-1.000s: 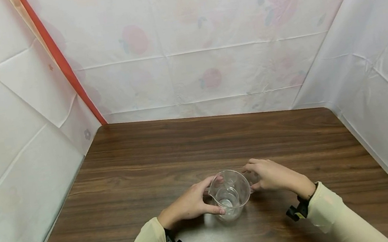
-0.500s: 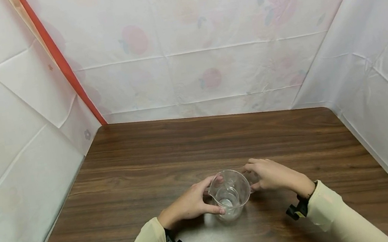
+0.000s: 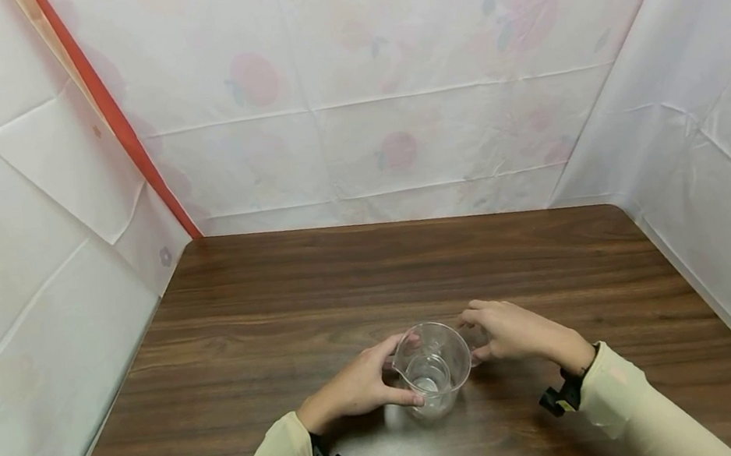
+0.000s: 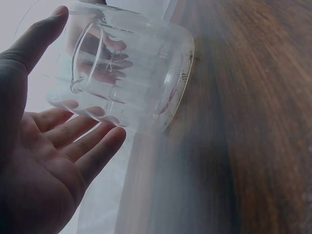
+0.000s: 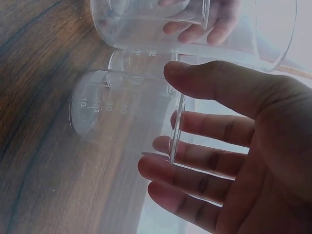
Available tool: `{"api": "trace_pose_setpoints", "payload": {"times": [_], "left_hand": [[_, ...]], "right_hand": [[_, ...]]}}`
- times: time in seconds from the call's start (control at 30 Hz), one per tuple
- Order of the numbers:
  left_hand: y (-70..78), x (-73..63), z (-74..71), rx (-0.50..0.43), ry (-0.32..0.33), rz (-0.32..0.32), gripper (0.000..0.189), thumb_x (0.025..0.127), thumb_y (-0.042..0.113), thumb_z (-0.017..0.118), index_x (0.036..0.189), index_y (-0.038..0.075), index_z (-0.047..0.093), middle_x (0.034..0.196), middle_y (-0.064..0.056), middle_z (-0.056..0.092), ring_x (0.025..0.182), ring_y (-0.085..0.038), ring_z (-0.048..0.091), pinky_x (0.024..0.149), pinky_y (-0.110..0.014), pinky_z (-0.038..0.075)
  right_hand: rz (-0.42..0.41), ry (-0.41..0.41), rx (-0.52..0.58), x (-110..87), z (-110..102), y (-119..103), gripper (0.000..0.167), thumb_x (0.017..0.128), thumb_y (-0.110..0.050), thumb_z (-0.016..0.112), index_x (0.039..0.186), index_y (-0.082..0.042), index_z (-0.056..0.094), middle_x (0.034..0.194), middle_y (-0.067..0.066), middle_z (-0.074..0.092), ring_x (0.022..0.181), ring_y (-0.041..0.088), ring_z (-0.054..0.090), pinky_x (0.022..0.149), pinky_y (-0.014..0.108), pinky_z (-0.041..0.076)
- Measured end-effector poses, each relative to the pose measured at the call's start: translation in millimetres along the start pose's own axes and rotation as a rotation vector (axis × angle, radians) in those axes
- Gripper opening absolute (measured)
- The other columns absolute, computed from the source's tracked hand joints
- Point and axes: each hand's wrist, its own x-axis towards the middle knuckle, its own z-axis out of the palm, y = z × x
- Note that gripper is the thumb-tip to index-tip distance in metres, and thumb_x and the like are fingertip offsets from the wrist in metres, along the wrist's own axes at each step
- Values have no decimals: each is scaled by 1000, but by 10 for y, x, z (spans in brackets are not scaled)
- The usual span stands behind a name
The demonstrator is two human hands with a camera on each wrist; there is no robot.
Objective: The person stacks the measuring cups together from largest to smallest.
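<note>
A large clear glass beaker (image 3: 459, 381) with a pouring lip stands upright on the wooden table, and a smaller glass beaker (image 4: 109, 90) shows inside it. My left hand (image 3: 359, 388) holds the large beaker from the left, thumb at the near side and fingers round the far side. Just right of it, my right hand (image 3: 514, 329) holds a small graduated beaker (image 5: 114, 117) by its rim, thumb on one side and fingers on the other. The small beaker's base is close to the table top. In the head view my right fingers mostly hide it.
The dark wood table (image 3: 263, 298) is bordered by pale printed sheets at the back (image 3: 340, 153) and both sides. A red strip (image 3: 124, 130) runs up the back left corner. Black wrist cameras sit at both sleeve cuffs.
</note>
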Motion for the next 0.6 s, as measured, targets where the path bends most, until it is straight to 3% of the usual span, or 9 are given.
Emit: {"api": "trace_pose_setpoints", "payload": {"times": [0.6], "left_hand": [[-24, 5, 11, 13, 10, 2, 87, 76, 42, 82, 148, 16, 39, 145, 4, 52, 122, -21, 58, 101, -31, 48]], "right_hand": [[6, -4, 20, -24, -87, -16, 45, 78, -25, 81, 116, -6, 66, 101, 6, 62, 76, 16, 59, 63, 24, 46]]}}
